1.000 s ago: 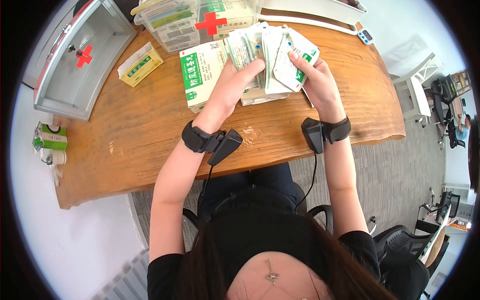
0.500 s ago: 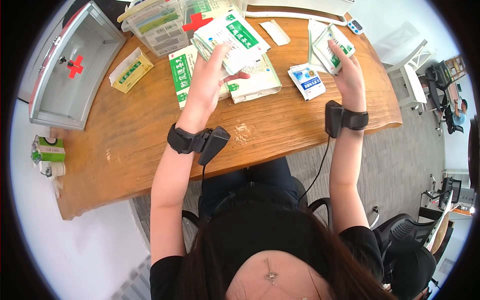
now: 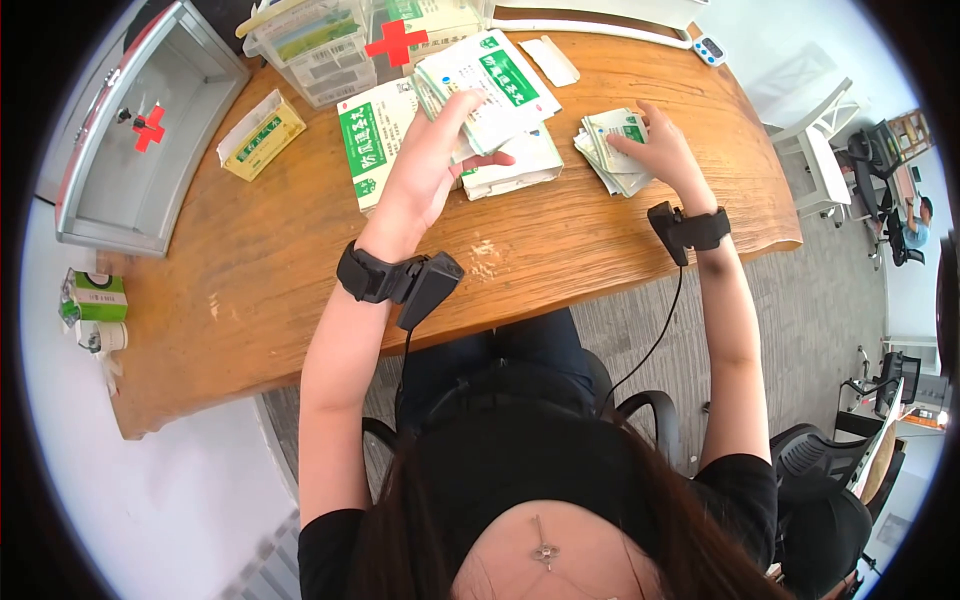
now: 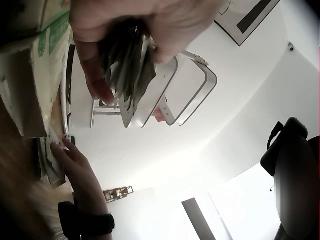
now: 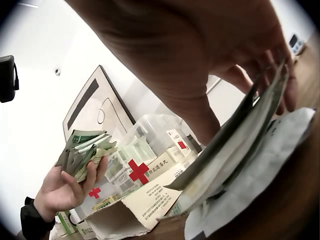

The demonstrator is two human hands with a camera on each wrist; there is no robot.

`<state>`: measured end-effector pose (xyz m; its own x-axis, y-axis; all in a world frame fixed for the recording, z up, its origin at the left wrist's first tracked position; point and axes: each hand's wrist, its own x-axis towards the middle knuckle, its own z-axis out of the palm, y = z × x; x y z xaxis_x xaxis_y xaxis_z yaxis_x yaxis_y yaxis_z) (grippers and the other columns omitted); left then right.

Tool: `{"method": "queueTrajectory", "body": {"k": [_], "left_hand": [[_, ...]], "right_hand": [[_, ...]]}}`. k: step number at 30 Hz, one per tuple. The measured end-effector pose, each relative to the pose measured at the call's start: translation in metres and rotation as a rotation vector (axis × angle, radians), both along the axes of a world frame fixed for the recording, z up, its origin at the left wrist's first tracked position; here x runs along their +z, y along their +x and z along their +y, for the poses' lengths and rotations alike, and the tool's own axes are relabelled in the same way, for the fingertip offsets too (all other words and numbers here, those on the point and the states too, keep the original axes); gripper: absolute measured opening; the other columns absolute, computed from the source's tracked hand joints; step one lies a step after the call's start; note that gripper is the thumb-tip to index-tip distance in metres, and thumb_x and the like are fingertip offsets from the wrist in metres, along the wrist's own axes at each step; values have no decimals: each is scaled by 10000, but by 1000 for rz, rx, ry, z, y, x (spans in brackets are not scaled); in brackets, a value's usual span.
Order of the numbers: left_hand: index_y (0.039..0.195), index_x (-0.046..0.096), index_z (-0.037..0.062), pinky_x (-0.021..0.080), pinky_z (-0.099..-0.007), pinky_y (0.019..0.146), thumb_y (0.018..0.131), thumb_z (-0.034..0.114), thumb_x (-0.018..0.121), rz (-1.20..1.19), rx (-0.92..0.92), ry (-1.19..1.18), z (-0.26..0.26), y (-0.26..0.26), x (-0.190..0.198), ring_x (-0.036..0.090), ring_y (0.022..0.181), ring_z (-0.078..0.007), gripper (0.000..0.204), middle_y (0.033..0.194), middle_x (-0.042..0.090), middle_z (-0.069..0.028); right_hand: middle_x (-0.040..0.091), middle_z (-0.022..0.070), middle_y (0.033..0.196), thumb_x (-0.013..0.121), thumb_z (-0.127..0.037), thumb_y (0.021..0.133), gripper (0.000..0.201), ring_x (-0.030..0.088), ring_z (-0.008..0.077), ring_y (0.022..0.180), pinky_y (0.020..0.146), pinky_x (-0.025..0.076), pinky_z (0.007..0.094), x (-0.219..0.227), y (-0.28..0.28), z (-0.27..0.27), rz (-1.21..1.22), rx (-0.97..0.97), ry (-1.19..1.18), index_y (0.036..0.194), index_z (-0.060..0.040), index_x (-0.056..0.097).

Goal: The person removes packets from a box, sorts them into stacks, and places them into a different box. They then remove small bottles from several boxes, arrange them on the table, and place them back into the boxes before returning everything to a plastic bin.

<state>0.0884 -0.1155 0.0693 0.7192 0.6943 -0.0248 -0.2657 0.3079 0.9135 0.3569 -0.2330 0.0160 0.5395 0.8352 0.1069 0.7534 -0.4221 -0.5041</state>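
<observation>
A thick stack of white-and-green sachets (image 3: pixel 500 85) is gripped between the thumb and fingers of my left hand (image 3: pixel 420 155), above two green-and-white boxes (image 3: pixel 375 135). Farther right, my right hand (image 3: pixel 675 155) pinches a smaller bunch of sachets (image 3: pixel 615 128) low over the table, on top of other sachets (image 3: pixel 590 153). In the right wrist view, that bunch (image 5: pixel 230 145) stands on edge between thumb and fingers, against a pale sachet (image 5: pixel 260 170). The left wrist view has the left stack (image 4: pixel 130 75) edge-on in the hand (image 4: pixel 145 22).
A clear container with a red cross (image 3: pixel 330 50) stands behind the boxes, with an open silver case (image 3: pixel 150 150) to the left. A yellow box (image 3: pixel 262 138), a folded white paper (image 3: pixel 550 62) and a small timer (image 3: pixel 709 51) lie on the wooden table (image 3: pixel 400 280).
The hands have parted from the shared pile, the left keeping the larger stack. The right hand has carried its bunch rightward, then down onto the blue-and-white sachets, now mostly covered.
</observation>
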Motion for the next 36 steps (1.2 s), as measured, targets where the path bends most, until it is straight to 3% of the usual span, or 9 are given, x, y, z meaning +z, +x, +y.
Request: {"method": "queueTrajectory", "body": {"k": [5,7,10,14,20,22,28,33,36], "left_hand": [[1314,409,28,562,-375,759,910,256,576,43,-21,166,-3,7,-7,585,1037,-166,493,1170,571,-87],[1330,376,26,526,-358,836,909,212,596,27,-9,245,4,10,-17,568,1066,-161,510,1193,565,-98],[1311,374,24,437,-299,943,892,124,609,62,13,457,6,9,-8,534,1119,-154,491,1218,557,-100],[1309,384,11,420,-321,965,880,117,619,20,50,514,16,13,-26,530,1124,-169,500,1213,561,-107],[1422,194,55,343,-360,1048,805,87,686,248,47,663,17,13,-33,443,1246,-267,790,1316,459,-177],[1466,94,163,321,-359,1069,800,77,691,187,-52,652,21,15,-44,363,1309,-253,899,1413,347,-144],[1462,35,173,325,-381,1078,823,27,639,358,-14,810,17,16,-43,346,1334,-289,892,1418,334,-179],[1452,69,147,344,-385,1067,848,44,617,378,-40,940,19,14,-39,381,1313,-295,822,1401,361,-200],[1440,96,94,354,-382,1059,858,92,622,424,-82,972,8,14,-34,399,1299,-311,784,1383,384,-214]], "right_hand": [[448,273,1324,667,-421,819,764,453,325,1240,1007,391,384,40,-38,1,-71,44,293,1343,60,385],[469,236,1316,676,-348,840,744,426,302,1272,1012,388,386,60,-71,3,521,332,434,1369,54,341],[513,197,1277,733,-245,799,748,455,279,1253,1002,400,384,49,-92,27,619,651,467,1371,27,335],[562,198,1202,756,-164,755,730,529,291,1176,985,415,373,32,-86,49,281,600,423,1338,12,355],[552,222,1207,761,-160,717,914,526,326,1169,987,406,366,21,-89,51,339,599,417,1441,-59,212],[546,224,1218,748,-147,726,927,525,323,1170,989,404,367,22,-91,49,377,630,438,1456,-77,181],[496,187,1297,718,-105,751,878,484,282,1221,996,400,361,23,-88,44,459,607,317,1458,-131,198],[495,156,1311,759,-136,721,906,474,284,1227,993,409,388,54,-75,41,251,731,469,1447,-120,219],[543,92,1292,763,-93,698,907,481,268,1226,1021,382,377,71,-83,38,173,734,312,1446,-157,254]]}}
